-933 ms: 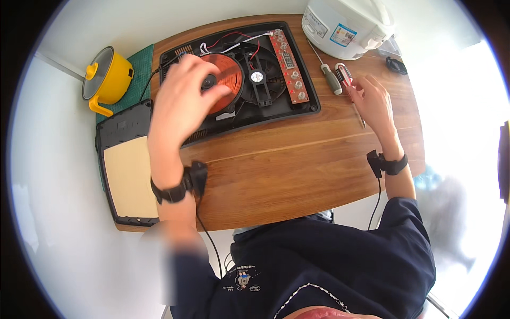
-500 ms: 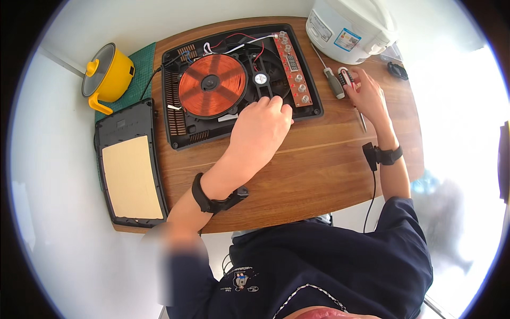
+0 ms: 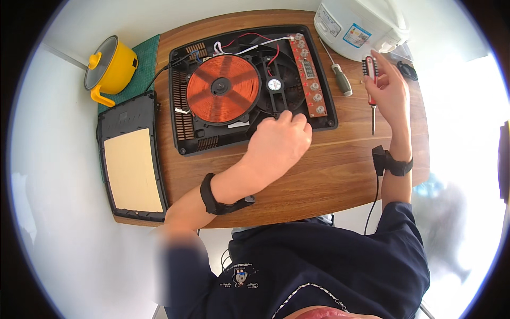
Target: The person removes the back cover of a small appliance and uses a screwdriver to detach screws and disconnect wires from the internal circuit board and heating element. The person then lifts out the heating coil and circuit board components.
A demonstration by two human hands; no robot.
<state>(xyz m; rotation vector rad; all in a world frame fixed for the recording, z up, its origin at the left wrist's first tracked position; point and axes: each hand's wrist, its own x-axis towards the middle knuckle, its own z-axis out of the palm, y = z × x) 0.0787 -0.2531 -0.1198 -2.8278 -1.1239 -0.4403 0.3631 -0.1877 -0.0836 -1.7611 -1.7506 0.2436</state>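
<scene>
An opened induction cooker base (image 3: 255,134) lies on the table, its copper coil (image 3: 204,90), cooling fan (image 3: 289,80) and red control board (image 3: 309,80) exposed. My left hand (image 3: 279,143) is over the base's front edge below the fan, its fingers curled closed; whatever they hold is hidden. My right hand (image 3: 392,95) grips a screwdriver (image 3: 371,94) with a red and white handle and a row of dark bits at its top end. Its shaft points toward me. Just left of it, a grey-handled screwdriver (image 3: 341,80) lies on the table.
The cooker's dark top cover (image 3: 126,118), with a cream sheet on it, lies at the left. Behind it a yellow pot (image 3: 114,69) stands on a green mat (image 3: 144,66). A white rice cooker (image 3: 358,24) is at the back right, near a small black item (image 3: 408,72).
My right hand has raised the red and white screwdriver off the table and turned it more upright in view. My left hand stays closed by the base's front edge. The whole view shifts slightly.
</scene>
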